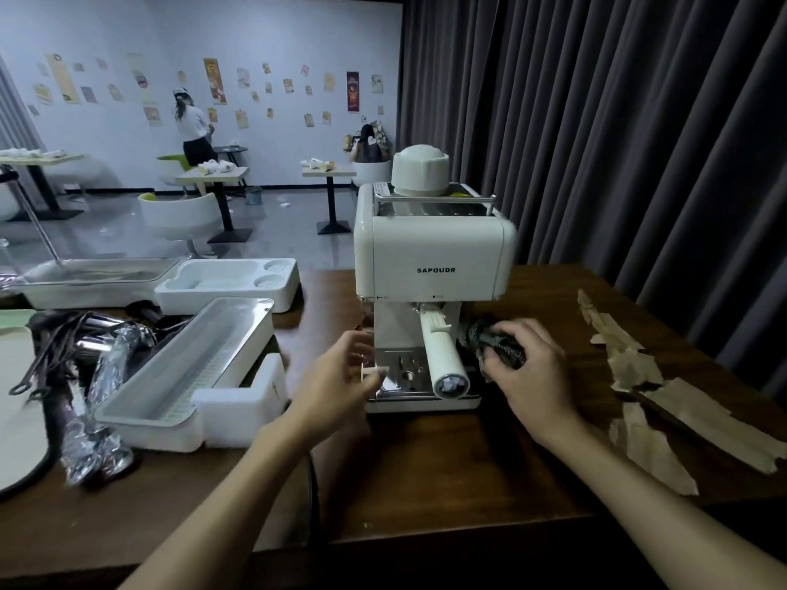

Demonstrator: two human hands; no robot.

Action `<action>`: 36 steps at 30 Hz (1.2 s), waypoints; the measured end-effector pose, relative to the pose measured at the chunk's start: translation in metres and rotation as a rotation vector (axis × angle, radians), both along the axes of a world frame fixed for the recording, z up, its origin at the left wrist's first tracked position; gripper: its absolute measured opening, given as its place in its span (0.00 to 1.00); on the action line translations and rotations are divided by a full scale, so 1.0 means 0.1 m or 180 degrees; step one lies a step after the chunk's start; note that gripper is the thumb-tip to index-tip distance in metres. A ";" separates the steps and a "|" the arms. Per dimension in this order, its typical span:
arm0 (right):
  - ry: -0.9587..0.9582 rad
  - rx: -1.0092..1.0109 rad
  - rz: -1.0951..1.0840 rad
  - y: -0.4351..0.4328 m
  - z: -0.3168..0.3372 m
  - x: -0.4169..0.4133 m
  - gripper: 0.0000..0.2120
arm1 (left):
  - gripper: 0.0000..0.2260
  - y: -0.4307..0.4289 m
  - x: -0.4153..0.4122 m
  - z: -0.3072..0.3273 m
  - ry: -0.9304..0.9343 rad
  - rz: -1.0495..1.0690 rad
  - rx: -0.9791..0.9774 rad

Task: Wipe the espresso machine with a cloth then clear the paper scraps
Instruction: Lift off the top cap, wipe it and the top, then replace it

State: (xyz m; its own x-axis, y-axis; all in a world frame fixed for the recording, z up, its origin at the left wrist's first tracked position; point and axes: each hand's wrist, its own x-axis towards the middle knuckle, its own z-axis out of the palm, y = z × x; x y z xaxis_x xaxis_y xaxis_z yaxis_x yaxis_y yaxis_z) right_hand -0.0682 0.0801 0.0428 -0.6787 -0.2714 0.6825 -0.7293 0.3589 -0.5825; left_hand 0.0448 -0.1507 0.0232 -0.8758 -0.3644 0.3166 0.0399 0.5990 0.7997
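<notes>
Dark wood makes the tabletop, and a pale room with small tables and posters is seen behind it on the left. At the left of the tabletop lie white foam trays and crumpled foil bundles, which are not part of the job. Next comes the left hand, which reaches to the front left corner of the espresso machine, at the level of the drip tray. Its fingers are blurred, so I cannot tell if they grip the edge or only touch it. The machine stands upright near the middle, and its cream handle points toward the person. Just right of this handle is the cloth, dark and bunched, pressed against the lower right part of the machine. The right hand holds it with fingers curled around the bundle. I judge that the wiping is the step in hand and the clearing is not yet begun. The paper scraps lie further right, apart from the machine but near the right hand. They are long torn brown strips, and their long axis runs from the far edge toward the near right corner. So the right hand is the nearer one for them and needs only a sideways reach, while the left hand would have to cross in front of the machine. Behind the scraps hangs a dark curtain.
</notes>
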 end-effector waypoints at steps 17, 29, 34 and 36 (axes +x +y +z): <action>-0.1238 0.0633 0.0270 -0.65 -0.51 0.22 0.14 | 0.25 -0.14 -0.06 -0.41 -0.0033 0.0083 -0.0043; -0.0995 0.0655 0.0040 -0.60 -0.80 0.09 0.14 | 0.23 -0.25 -0.07 -0.42 -0.0289 -0.0176 0.0038; -0.0843 0.0849 0.0135 -0.88 -0.57 0.36 0.13 | 0.23 -0.27 -0.04 -0.40 -0.0340 -0.0289 0.0082; -0.0647 0.0968 0.0299 -1.01 -0.53 0.46 0.13 | 0.24 -0.28 -0.01 -0.39 -0.0369 -0.0380 0.0047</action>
State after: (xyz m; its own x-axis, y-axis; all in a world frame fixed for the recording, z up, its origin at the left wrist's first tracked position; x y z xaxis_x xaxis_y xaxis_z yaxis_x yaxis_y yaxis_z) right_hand -0.0223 -0.0213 -0.0099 -0.7545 -0.5084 0.4151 -0.6477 0.4749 -0.5958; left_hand 0.0434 -0.1788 -0.0155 -0.9435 -0.2595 0.2063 0.0171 0.5836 0.8119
